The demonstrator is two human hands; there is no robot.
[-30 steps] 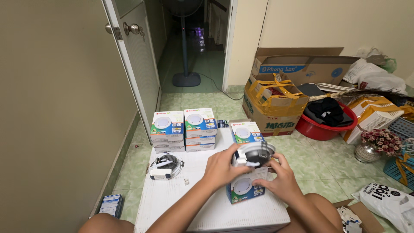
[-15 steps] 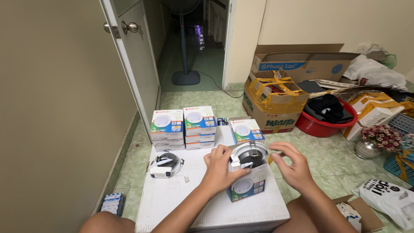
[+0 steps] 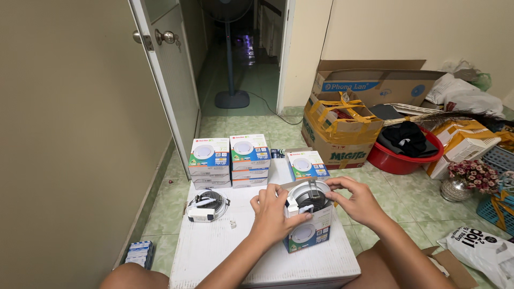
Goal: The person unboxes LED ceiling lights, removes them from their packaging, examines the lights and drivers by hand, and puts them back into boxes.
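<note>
Nearest the person, a white low table (image 3: 214, 257) carries the work. At its centre stands a small open carton (image 3: 309, 231), and a round recessed light fitting (image 3: 310, 195) sits in its mouth, white rim up, dark body showing. The left hand (image 3: 274, 214) wraps the carton's near side with fingers curled against the fitting's rim; the right hand (image 3: 357, 200) cups the far side, fingertips pinching the rim at about 3 o'clock — both hands are closed on the fitting, neither spread.

At 9 o'clock from the carton lies a second fitting (image 3: 206, 206) out of any box, its wires and white driver beside it. At 12 o'clock a sealed single box (image 3: 305, 165) stands just behind the hands; at 11 o'clock two stacks of the same boxes (image 3: 230, 160) stand side by side.

On the floor at 8 o'clock lies a small blue pack (image 3: 138, 252). Farther off at 1 o'clock a taped cardboard box (image 3: 340, 126) stands open — beside it a red basin (image 3: 399, 158) holds dark cloth. Through the open door (image 3: 166, 80) at 12 o'clock stands a pedestal fan (image 3: 230, 53)
</note>
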